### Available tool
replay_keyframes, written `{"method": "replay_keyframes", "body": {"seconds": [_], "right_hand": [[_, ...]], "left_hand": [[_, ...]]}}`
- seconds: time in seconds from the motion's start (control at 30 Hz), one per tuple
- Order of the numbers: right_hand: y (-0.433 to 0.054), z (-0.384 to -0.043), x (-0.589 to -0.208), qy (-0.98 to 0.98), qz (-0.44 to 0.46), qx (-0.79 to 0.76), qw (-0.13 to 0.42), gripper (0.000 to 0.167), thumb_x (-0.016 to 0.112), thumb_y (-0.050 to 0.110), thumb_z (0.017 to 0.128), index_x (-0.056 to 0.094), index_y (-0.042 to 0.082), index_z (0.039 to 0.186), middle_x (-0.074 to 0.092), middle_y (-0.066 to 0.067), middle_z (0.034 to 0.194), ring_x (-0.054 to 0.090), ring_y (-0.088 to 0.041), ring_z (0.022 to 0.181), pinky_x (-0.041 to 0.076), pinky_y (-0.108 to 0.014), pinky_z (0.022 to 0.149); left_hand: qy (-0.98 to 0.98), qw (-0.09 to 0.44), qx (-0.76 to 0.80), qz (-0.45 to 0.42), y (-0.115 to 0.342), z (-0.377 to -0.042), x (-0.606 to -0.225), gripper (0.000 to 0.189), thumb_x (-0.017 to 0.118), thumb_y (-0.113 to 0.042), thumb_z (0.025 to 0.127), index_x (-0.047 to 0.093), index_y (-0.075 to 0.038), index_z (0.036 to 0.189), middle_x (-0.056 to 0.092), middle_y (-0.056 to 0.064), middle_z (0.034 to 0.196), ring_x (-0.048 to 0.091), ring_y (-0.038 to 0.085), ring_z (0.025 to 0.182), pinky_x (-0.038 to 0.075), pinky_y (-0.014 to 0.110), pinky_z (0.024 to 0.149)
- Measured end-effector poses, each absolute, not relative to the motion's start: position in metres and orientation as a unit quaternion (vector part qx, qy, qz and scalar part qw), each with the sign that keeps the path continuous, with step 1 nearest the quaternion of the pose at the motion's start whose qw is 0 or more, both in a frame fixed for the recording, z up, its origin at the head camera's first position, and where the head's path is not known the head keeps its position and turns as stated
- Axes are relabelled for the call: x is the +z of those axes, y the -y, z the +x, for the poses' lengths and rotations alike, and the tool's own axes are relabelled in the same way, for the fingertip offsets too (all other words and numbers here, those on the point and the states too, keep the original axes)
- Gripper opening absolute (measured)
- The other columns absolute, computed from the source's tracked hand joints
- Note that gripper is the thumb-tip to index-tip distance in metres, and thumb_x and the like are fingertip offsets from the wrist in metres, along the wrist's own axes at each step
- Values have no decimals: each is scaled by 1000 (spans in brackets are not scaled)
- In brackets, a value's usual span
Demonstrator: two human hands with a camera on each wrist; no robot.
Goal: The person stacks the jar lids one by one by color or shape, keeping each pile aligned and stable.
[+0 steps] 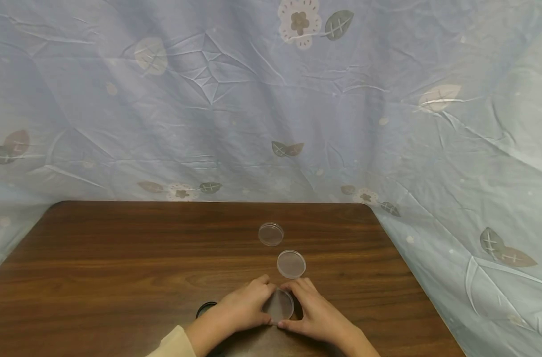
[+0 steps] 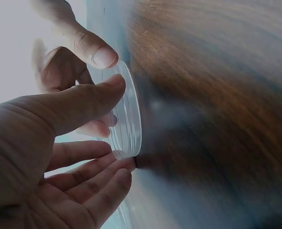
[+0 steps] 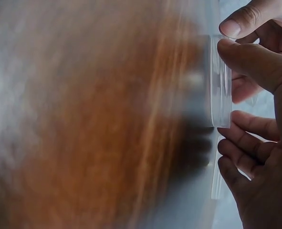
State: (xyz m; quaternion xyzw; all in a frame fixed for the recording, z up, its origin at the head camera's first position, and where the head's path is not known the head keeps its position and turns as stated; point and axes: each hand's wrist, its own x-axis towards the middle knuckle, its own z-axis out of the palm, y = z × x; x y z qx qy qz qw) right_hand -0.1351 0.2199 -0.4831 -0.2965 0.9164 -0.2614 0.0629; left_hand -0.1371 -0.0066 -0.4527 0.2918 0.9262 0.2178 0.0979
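Both hands are around a clear round petri dish [image 1: 280, 306] near the front of the table. My left hand [image 1: 247, 303] holds its left side, thumb at the near rim and fingers at the far side. On the opposite side my right hand [image 1: 314, 313] grips the rim between thumb and fingers. In the left wrist view the dish [image 2: 132, 112] appears low over the wood, with several rim lines along its side. The right wrist view shows the dish wall [image 3: 218, 90] between thumb and fingertips. Whether it touches the table cannot be told.
Beyond the hands lie another clear dish [image 1: 291, 264] and, farther back, a third clear dish [image 1: 271, 234]. A black-rimmed round object [image 1: 205, 308] is partly hidden behind the left wrist. Patterned cloth [image 1: 235, 124] hangs behind and beside the brown wooden table [image 1: 119, 267].
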Motion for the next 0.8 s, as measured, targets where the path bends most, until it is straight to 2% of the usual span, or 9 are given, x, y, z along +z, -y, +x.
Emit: {"method": "replay_keyframes", "body": {"seconds": [0.33, 0.8], "right_hand": [[-218, -133, -480, -918, -291, -259, 76, 66, 83, 48, 87, 56, 16, 138, 60, 5, 139, 52, -13, 127, 53, -37, 109], [-218, -132, -480, -918, -283, -265, 88, 70, 83, 49, 87, 54, 15, 141, 58, 4, 141, 51, -14, 128, 53, -40, 111]], "left_hand": [[-925, 111, 226, 284, 8, -136, -452, 66, 93, -26, 79, 66, -5, 135, 65, 15, 135, 71, 32, 117, 64, 41, 93], [-924, 118, 232, 279, 9, -135, -450, 66, 93, -26, 78, 65, -8, 136, 65, 10, 129, 71, 28, 111, 64, 40, 88]]}}
